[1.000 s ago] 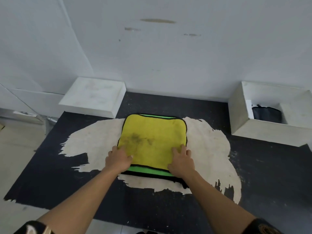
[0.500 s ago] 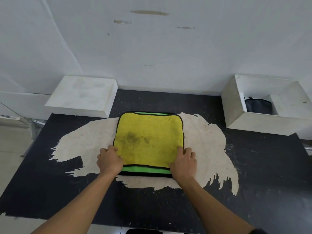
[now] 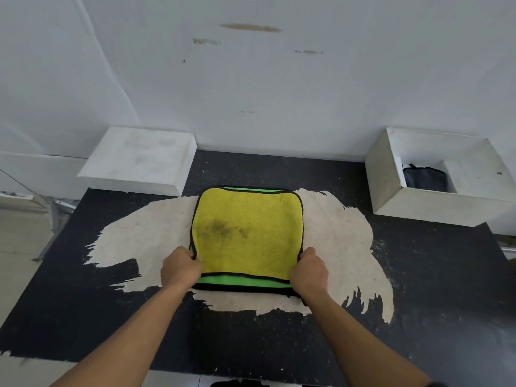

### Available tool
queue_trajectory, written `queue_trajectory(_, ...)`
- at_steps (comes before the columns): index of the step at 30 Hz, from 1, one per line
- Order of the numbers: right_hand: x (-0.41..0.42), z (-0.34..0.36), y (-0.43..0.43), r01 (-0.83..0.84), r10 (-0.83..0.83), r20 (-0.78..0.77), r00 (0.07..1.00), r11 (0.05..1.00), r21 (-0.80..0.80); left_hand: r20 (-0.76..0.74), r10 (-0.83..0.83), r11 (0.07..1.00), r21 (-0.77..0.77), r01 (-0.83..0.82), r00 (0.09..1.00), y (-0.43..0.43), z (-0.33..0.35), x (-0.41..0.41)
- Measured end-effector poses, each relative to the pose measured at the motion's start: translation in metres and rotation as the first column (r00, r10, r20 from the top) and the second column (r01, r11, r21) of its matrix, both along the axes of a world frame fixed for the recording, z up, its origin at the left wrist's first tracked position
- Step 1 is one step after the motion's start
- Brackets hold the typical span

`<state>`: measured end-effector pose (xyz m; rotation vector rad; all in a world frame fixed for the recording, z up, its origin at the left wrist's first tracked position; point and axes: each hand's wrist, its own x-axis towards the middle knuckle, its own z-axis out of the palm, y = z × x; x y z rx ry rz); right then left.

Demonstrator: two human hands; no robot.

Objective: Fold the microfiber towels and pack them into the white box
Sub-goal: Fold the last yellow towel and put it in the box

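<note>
A yellow microfiber towel (image 3: 247, 233) with black trim lies folded flat on the worn black tabletop, a green layer showing along its near and far edges. My left hand (image 3: 180, 268) grips its near left corner with curled fingers. My right hand (image 3: 308, 270) grips the near right corner the same way. The open white box (image 3: 435, 201) stands at the back right against the wall, and a dark folded towel (image 3: 424, 177) sits inside it.
A closed white box or lid (image 3: 136, 160) lies at the back left by the wall. The black tabletop (image 3: 432, 289) has a large pale worn patch around the towel. The table's left edge drops to a tiled floor (image 3: 19, 247).
Both hands slid outward from flat on the towel's near edge to its two near corners and curled around them. The towel stays in place.
</note>
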<state>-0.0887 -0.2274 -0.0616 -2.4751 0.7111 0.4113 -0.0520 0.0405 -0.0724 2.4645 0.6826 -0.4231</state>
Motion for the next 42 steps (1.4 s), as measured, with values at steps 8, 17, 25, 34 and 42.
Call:
queue_trajectory(8, 0.004, 0.008, -0.001, 0.038, -0.051, 0.089, 0.995, 0.989, 0.141, 0.076, 0.063, 0.991, -0.123, -0.054, 0.995, -0.003, 0.005, -0.001)
queue_trajectory(17, 0.002, 0.006, -0.010, 0.034, -0.055, 0.093, 0.994, 0.976, 0.215, 0.129, -0.084, 0.988, -0.120, 0.100, 0.988, -0.001, 0.004, -0.009)
queue_trajectory(25, 0.004, 0.011, -0.013, 0.056, -0.079, 0.093, 0.992, 0.971, 0.233, 0.204, -0.026, 0.997, -0.063, 0.040, 0.979, -0.002, 0.017, -0.004)
queue_trajectory(34, 0.003, 0.011, -0.014, 0.061, -0.071, 0.015, 0.997, 0.931, 0.360, 0.167, -0.047, 0.989, -0.130, 0.069, 0.985, -0.003, 0.008, -0.012)
queue_trajectory(42, 0.012, 0.021, -0.014, 0.083, -0.110, 0.037, 0.993, 0.896, 0.436, 0.161, -0.037, 0.992, -0.109, 0.055, 0.986, 0.002, 0.017, -0.006)
